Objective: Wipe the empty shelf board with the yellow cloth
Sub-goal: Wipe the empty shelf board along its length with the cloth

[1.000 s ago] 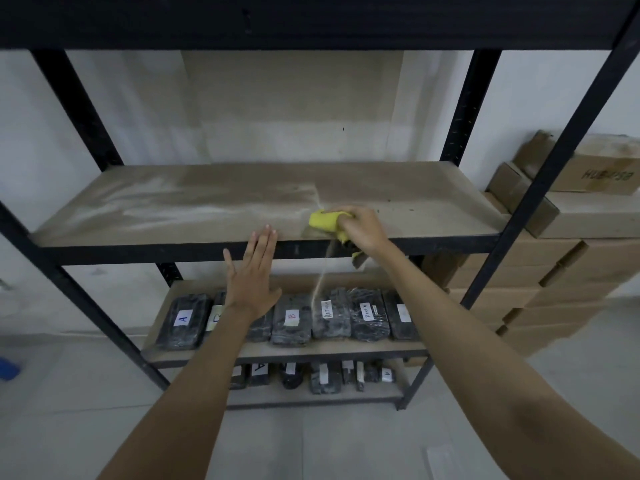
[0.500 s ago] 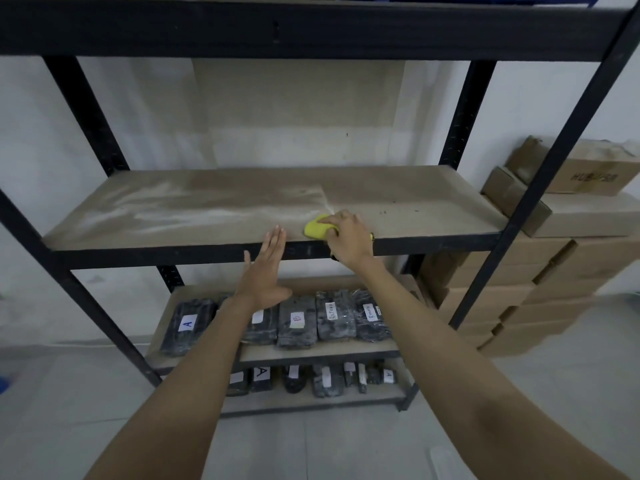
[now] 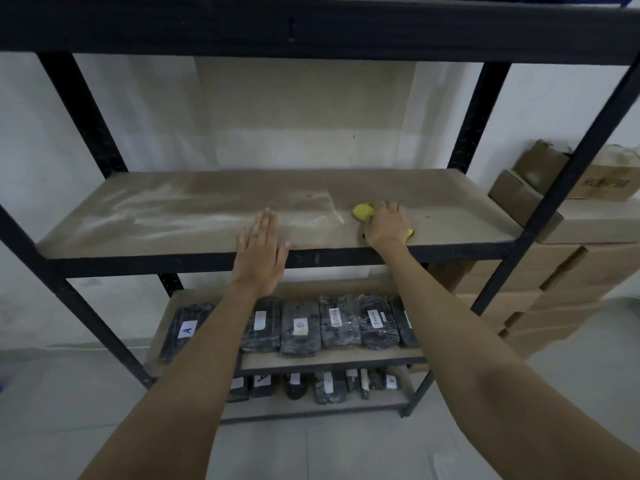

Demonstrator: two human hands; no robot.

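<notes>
From my head camera, my right hand point(image 3: 386, 225) presses the yellow cloth point(image 3: 363, 211) onto the dusty shelf board point(image 3: 207, 216). My left hand point(image 3: 260, 252), fingers straight together, lies flat at its front edge. Cardboard boxes point(image 3: 561, 271) stack rightward; white wall point(image 3: 277, 112) behind.

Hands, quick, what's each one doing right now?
Left hand: open, fingers straight, flat at the front edge of the shelf board.
Right hand: holding the yellow cloth on the board.
</notes>
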